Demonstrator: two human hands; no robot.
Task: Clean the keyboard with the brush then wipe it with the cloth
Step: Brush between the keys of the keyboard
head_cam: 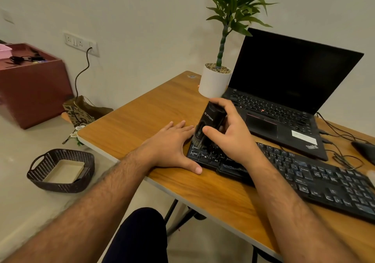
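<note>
Gripping a black bristled brush [211,124], right hand [231,134] sweeps the keyboard [304,173]; left hand [172,143] lies flat.

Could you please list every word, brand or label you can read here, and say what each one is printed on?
"STRIFF", though blurred, so uncertain: on the black brush held by the right hand.
"ThinkPad": on the palm rest corner of the laptop.
"Ctrl" and "Alt": on bottom-row keys of the black keyboard, whose end the left hand steadies.
White sticker on the laptop: too blurred to read.
Other key legends: too small or blurred.
</note>
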